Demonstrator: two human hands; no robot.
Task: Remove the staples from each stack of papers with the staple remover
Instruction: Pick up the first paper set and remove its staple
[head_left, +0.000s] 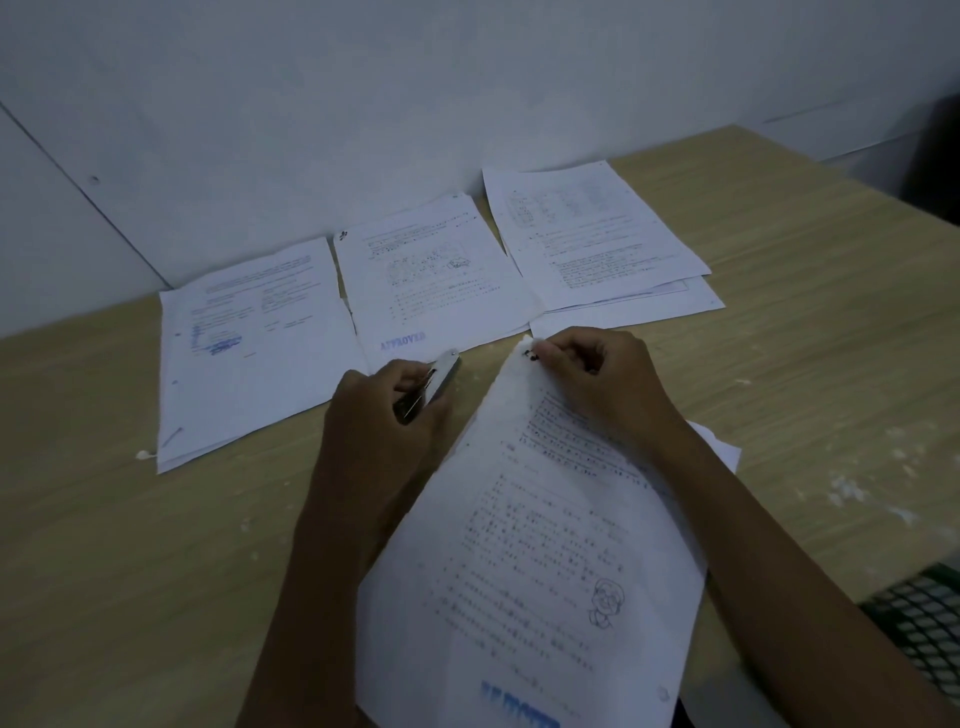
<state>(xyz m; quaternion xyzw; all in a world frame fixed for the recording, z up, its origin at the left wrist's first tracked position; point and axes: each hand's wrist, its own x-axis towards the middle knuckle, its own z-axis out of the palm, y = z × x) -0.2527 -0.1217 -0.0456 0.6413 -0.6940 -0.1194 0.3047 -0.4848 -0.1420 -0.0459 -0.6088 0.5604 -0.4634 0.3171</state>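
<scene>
White printed sheets with a small cartoon face and a blue stamp at the bottom edge make up the nearest stack of papers, which lies slanted across the pale wood-grain table between the person's forearms. Its far corner is raised and frayed, and the right hand pinches that corner with curled fingers, where a small dark staple shows at the fingertips. Just to the left, apart from that corner, the left hand is curled round a slim silver metal staple remover, whose tip points away toward the far papers and is not touching the held stack. Beyond the hands three more white stacks lie in a row near the grey wall: a left stack with blue ink marks, a middle stack stamped APPROVED in blue, and a right stack of loosely fanned sheets. A dark mesh object sits at the lower right edge; what it is cannot be told.
</scene>
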